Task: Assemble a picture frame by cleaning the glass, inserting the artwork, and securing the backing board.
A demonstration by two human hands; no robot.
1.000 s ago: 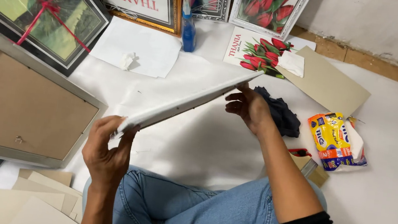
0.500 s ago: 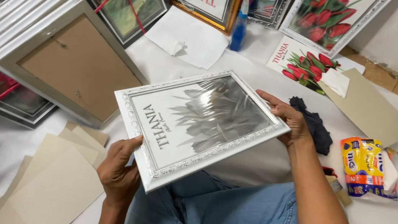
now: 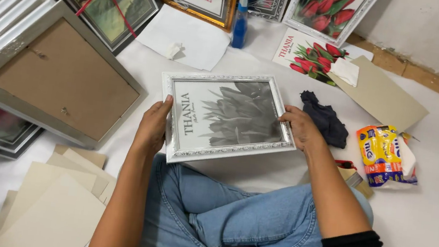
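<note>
I hold a white ornate picture frame (image 3: 226, 117) face up over my lap, with a grey flower print behind its glass. My left hand (image 3: 153, 126) grips the frame's left edge, thumb on the front. My right hand (image 3: 301, 129) clasps the right edge. Below the frame are my legs in blue jeans (image 3: 229, 225). A dark blue cloth (image 3: 325, 120) lies just right of my right hand on the white floor covering.
A stack of frames lies face down at the left, its brown backing (image 3: 63, 79) up. Beige cardboard sheets (image 3: 48, 203) lie at the lower left. Framed pictures and a blue spray bottle (image 3: 241, 17) stand at the back. A yellow packet (image 3: 380, 154) and a tan card (image 3: 382, 96) lie at the right.
The frame has swung from edge-on and tilted to lying flat and face up in front of me. My view has shifted right and the frame now sits level in both hands.
</note>
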